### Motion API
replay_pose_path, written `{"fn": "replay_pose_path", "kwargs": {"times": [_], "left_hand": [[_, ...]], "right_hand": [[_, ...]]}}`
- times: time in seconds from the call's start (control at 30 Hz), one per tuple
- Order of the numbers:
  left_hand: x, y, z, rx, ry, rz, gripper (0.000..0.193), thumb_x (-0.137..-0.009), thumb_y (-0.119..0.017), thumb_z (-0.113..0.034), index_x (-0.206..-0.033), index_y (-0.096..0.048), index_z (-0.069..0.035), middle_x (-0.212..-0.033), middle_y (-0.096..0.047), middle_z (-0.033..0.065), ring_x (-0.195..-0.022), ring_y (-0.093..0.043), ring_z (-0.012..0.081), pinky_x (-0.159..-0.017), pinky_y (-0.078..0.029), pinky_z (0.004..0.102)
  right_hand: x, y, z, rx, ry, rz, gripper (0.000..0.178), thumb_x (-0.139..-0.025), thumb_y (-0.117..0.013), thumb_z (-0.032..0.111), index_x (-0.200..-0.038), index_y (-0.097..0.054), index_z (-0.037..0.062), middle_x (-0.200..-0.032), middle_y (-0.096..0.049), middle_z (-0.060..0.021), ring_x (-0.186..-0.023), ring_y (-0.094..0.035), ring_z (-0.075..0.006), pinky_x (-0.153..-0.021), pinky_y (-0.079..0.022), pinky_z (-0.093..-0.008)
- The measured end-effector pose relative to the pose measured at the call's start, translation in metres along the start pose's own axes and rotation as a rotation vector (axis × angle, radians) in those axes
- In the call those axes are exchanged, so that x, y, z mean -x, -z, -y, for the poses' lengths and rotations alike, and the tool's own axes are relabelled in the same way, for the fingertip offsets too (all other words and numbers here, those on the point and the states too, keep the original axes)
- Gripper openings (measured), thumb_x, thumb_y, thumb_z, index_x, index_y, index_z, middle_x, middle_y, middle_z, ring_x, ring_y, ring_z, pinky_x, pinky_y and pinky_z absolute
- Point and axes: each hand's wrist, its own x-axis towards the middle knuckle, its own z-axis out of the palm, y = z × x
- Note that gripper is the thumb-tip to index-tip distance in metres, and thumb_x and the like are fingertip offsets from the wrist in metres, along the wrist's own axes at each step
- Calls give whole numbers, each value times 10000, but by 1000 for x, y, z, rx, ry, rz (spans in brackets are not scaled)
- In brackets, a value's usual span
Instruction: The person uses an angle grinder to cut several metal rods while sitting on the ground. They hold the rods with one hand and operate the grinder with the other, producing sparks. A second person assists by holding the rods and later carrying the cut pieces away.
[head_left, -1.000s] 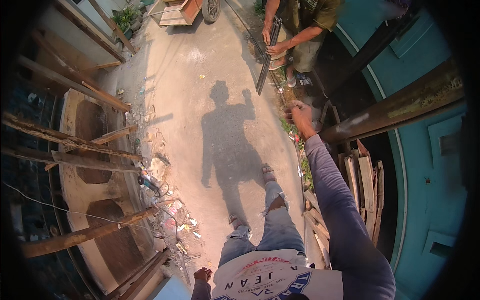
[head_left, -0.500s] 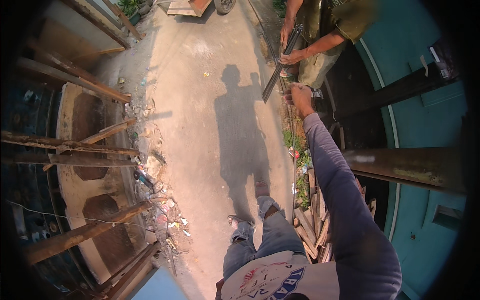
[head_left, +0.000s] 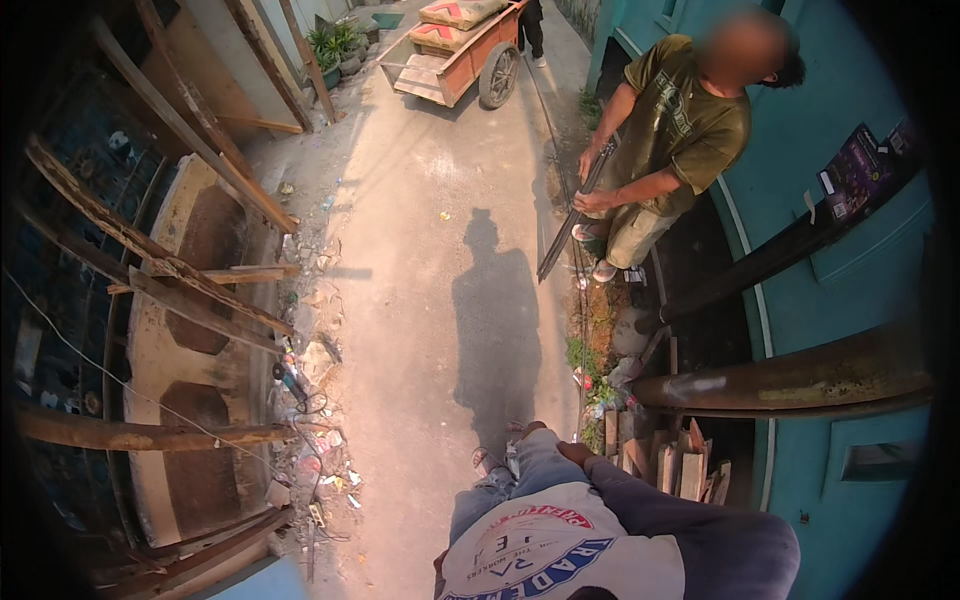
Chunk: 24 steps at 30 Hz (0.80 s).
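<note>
My right hand (head_left: 573, 453) hangs low beside my right knee, against the jeans (head_left: 530, 458). Its fingers are too hidden to tell whether they are open or closed, and no object shows in it. At the lower edge, only a dark sliver beside my shirt hints at my left arm, and the left hand itself is out of sight. Ahead on the right, a co-worker (head_left: 668, 135) in an olive shirt grips a bundle of thin dark rods (head_left: 567, 228) with both hands, its lower end slanting toward the path. Those rods are well beyond my reach at this moment.
A concrete path (head_left: 400, 330) runs ahead to an orange cart (head_left: 455, 70) loaded with sacks (head_left: 460, 12). Wooden props (head_left: 150, 434) lean along the left wall above rubble and a power tool (head_left: 287, 379). Scrap wood (head_left: 690, 470) and a thick beam (head_left: 780, 375) lie right.
My right arm has dropped from reaching out near the co-worker to beside my knee. The view has tipped up, bringing the cart into fuller sight. The co-worker still holds the rods.
</note>
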Motion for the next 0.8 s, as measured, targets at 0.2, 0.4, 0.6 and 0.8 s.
{"fn": "replay_pose_path", "kwargs": {"times": [0.2,0.4,0.6,0.8], "left_hand": [[-31,18,-18,135,-45,-15,381,-1131,-587,-337,-1349,-643,-30,-1150,-802,167,-955,-795,300,-644,-576,409],[-31,-4,-89,335,-73,-155,377,-1137,-607,-303,-1363,-644,-3,-1129,-807,162,-941,-800,283,-643,-584,396],[-8,-92,-163,321,-97,-152,352,-1126,-606,-247,-1345,-649,25,-1061,-802,159,-835,-792,251,-585,-568,353],[11,-201,-206,344,-94,-107,336,-1071,-657,-263,-1270,-723,-1,-987,-803,129,-736,-772,206,-528,-514,326]], "right_hand": [[48,134,72,-496,72,-422,405,-986,-685,400,-1016,-802,13,-993,-778,-208,-911,-720,-350,-805,-546,-449],[40,288,168,-916,320,-558,246,-1036,-704,258,-1019,-768,21,-911,-761,-81,-709,-720,-178,-595,-586,-336],[-37,400,248,-979,542,-590,275,-1058,-742,254,-1083,-799,-14,-874,-753,-66,-674,-705,-156,-600,-542,-332],[-154,489,302,-503,755,-839,254,-1025,-735,229,-1050,-815,-11,-804,-757,-84,-728,-733,-217,-692,-557,-401]]}}
